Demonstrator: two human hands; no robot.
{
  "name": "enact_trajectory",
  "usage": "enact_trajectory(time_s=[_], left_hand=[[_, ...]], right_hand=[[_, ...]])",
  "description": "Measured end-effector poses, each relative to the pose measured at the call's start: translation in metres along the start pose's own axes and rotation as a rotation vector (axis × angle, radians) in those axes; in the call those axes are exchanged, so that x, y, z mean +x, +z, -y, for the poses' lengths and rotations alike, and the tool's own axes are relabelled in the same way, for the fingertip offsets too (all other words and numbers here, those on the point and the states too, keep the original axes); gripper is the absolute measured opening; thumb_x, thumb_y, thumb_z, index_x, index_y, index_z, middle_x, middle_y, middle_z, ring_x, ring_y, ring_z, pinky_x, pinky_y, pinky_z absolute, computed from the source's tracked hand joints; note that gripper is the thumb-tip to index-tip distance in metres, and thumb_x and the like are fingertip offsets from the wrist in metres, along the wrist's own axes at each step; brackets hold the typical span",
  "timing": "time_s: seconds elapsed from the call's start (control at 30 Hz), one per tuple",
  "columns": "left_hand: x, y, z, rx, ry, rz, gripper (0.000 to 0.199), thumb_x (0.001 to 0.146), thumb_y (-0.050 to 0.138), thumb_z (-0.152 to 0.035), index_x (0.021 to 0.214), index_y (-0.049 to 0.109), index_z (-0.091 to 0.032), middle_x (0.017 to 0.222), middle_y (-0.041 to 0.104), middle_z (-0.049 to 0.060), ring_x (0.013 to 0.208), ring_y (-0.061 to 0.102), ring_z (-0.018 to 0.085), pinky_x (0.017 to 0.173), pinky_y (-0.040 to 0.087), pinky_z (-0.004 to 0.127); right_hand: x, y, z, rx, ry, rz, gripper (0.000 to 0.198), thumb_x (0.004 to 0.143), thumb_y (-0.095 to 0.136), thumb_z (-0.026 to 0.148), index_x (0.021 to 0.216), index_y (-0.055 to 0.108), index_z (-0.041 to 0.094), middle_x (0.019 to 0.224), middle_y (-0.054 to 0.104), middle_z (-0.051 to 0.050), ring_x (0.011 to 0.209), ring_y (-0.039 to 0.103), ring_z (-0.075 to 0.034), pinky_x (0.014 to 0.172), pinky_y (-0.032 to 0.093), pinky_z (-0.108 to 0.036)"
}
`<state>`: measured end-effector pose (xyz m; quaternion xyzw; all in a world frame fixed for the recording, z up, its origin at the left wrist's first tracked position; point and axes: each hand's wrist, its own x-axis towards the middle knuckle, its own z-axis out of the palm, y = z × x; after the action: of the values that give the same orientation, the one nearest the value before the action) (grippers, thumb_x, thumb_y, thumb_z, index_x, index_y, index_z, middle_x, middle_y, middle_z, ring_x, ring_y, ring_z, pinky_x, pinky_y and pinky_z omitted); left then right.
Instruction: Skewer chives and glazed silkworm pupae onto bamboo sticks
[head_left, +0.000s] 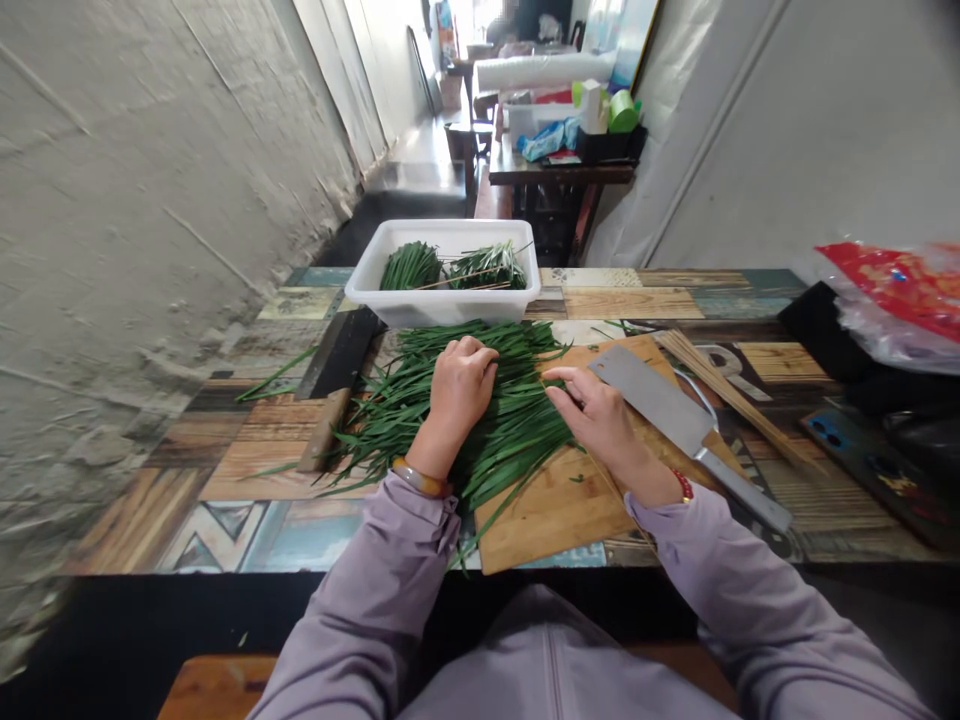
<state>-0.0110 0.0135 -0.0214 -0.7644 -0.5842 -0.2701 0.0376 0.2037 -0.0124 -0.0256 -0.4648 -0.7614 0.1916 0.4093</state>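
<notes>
A loose pile of garlic chives (405,375) lies across the table and over the left part of a wooden cutting board (551,505). My left hand (461,385) rests on top of the pile, its fingers curled down into the chives. At the pile's right edge my right hand (592,405) is closed in a pinch. A thin bamboo skewer (616,492) runs out beneath that hand toward the table's front edge; its tip is hidden. Just right of this hand, a cleaver (652,400) lies flat on the board, its handle pointing toward me.
Behind the pile, a white plastic tub (442,312) holds bundled chives with skewers. More bamboo skewers (731,395) lie right of the cleaver. A dark-bladed knife (341,355) with a wooden handle sits left. A red and clear plastic bag (896,300) is at far right.
</notes>
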Motion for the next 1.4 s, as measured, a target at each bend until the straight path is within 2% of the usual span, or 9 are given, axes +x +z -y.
enact_trajectory(time_s=[0.17,0.47,0.77,0.93,1.17,1.27,1.4], left_hand=[[-0.002,0.001,-0.003,0.098,-0.009,0.032,0.015,0.090,0.058,-0.021,0.096,0.071,-0.019,0.101,0.065,0.011,0.095,0.057,0.027,0.080,0.045,0.038],[0.000,0.008,-0.006,0.120,-0.083,0.050,0.014,0.090,0.058,-0.022,0.098,0.069,-0.020,0.100,0.064,0.011,0.097,0.057,0.028,0.080,0.042,0.039],[-0.001,0.007,-0.008,0.125,-0.067,0.027,0.021,0.095,0.047,-0.021,0.086,0.066,-0.019,0.098,0.064,0.013,0.095,0.054,0.029,0.080,0.041,0.041],[-0.002,0.004,-0.012,-0.025,-0.066,-0.055,0.015,0.091,0.049,-0.015,0.083,0.061,-0.020,0.095,0.065,0.011,0.094,0.055,0.027,0.083,0.042,0.040],[-0.002,0.005,-0.018,-0.328,-0.065,-0.079,0.016,0.082,0.046,-0.007,0.082,0.053,-0.022,0.079,0.061,0.003,0.076,0.058,0.018,0.072,0.045,0.031],[-0.003,0.005,-0.020,-0.335,-0.059,-0.069,0.016,0.081,0.046,-0.007,0.082,0.052,-0.022,0.082,0.063,0.004,0.080,0.059,0.019,0.075,0.047,0.032],[-0.003,0.003,-0.023,-0.336,0.001,-0.104,0.016,0.079,0.049,-0.007,0.082,0.051,-0.022,0.095,0.067,0.006,0.095,0.061,0.021,0.090,0.047,0.036]], right_hand=[[0.000,0.001,0.000,0.004,-0.013,-0.007,0.029,0.095,0.052,0.038,0.104,0.070,0.019,0.059,0.053,0.002,0.053,0.048,-0.015,0.054,0.036,-0.027],[-0.002,0.001,-0.002,-0.015,-0.013,-0.005,0.030,0.095,0.051,0.041,0.107,0.069,0.020,0.059,0.051,0.003,0.053,0.047,-0.014,0.057,0.038,-0.027],[-0.002,-0.001,0.001,-0.005,0.021,0.012,0.031,0.095,0.052,0.041,0.105,0.070,0.018,0.055,0.039,0.006,0.049,0.039,-0.013,0.054,0.033,-0.027],[-0.002,-0.001,0.001,-0.025,0.018,-0.005,0.029,0.094,0.053,0.040,0.104,0.070,0.019,0.055,0.036,0.007,0.049,0.037,-0.012,0.054,0.033,-0.027],[-0.002,-0.002,0.000,-0.009,0.009,-0.003,0.028,0.095,0.053,0.040,0.105,0.069,0.020,0.055,0.038,0.007,0.050,0.038,-0.012,0.055,0.035,-0.026],[-0.001,-0.003,0.001,0.000,0.016,0.009,0.028,0.095,0.053,0.039,0.106,0.069,0.019,0.056,0.040,0.006,0.050,0.038,-0.012,0.055,0.035,-0.026],[0.000,-0.004,0.002,0.013,0.027,0.020,0.027,0.094,0.053,0.037,0.106,0.069,0.019,0.057,0.044,0.005,0.051,0.041,-0.013,0.056,0.035,-0.026]])
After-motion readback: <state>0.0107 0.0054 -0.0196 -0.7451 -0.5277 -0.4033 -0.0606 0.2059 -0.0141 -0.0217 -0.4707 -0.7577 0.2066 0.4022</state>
